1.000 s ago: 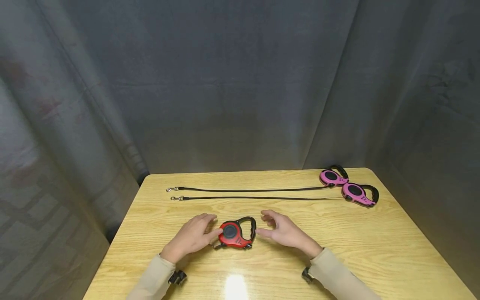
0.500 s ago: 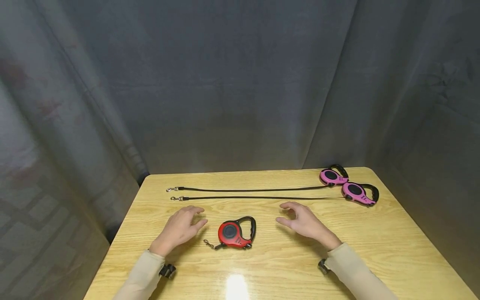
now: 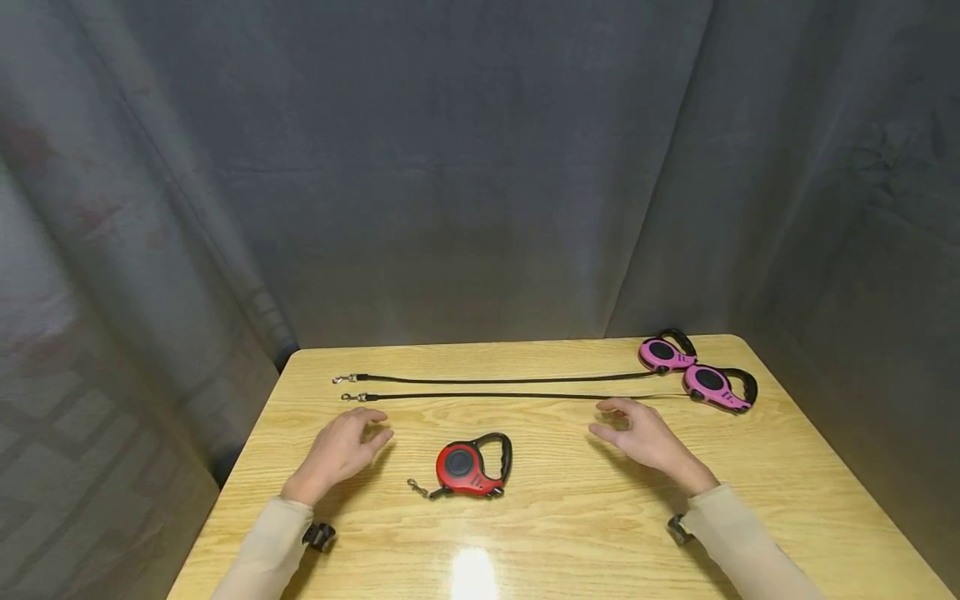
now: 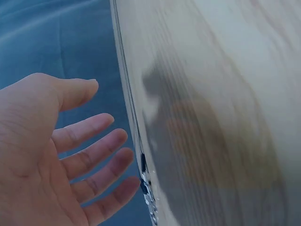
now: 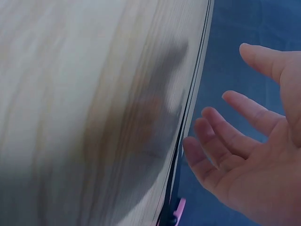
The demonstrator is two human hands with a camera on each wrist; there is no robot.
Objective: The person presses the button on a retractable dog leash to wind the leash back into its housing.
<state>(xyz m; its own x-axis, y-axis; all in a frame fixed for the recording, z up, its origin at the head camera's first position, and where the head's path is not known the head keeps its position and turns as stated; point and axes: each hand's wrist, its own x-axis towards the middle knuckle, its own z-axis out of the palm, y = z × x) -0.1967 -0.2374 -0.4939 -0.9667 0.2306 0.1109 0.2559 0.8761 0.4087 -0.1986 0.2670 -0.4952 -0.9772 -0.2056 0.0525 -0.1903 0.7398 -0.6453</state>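
Note:
A red retractable dog leash with a black loop handle lies on the wooden table, its short cord ending in a metal clip on the left. My left hand hovers left of it, fingers loosely spread and holding nothing. On the other side my right hand hovers with relaxed fingers, also holding nothing, its fingertips close to a stretched cord in the head view. Both wrist views show the left palm and right palm facing inward, apart from the table.
Two pink retractable leashes, a rear one and a front one, lie at the back right. Their black cords run left across the table to metal clips. Grey curtains hang behind and at both sides.
My hands have drawn away from the red leash, the left hand moving left and the right hand moving right. The red leash has stayed almost in place, and its clip has come into view.

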